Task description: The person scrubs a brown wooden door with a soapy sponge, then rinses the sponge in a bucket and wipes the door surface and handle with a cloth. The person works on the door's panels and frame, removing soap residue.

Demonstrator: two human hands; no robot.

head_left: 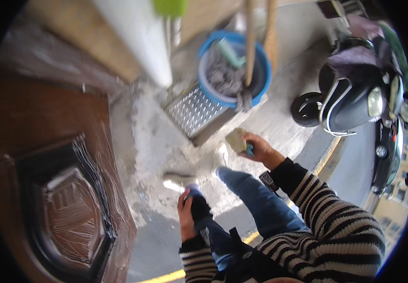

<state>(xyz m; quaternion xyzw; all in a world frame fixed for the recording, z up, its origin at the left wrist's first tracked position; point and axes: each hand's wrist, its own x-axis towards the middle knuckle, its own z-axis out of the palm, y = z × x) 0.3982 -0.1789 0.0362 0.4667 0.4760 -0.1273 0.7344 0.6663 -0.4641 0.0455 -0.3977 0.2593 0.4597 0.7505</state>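
My right hand (260,150) is closed around a pale yellowish, sponge-like block (235,140) with a small teal part under the fingers. It is held out above the ground, just below the blue bucket. My left hand (186,218) is lower, in front of my left leg. Its fingers curl against a dark, soft-looking thing (200,206); whether that is held or part of my clothing is unclear. In the blue bucket (266,78) stands a mop with a grey stringy head (226,78) and a wooden handle (249,42). A mint-green piece (230,54) lies in there too.
A perforated metal plate (195,112) tops a low step beside the bucket. To the left stands a brown panelled door (72,217) with wrinkled film on it. A blurred white long shape (142,42) hangs at the top. A dark scooter (350,101) and car (384,155) are parked right.
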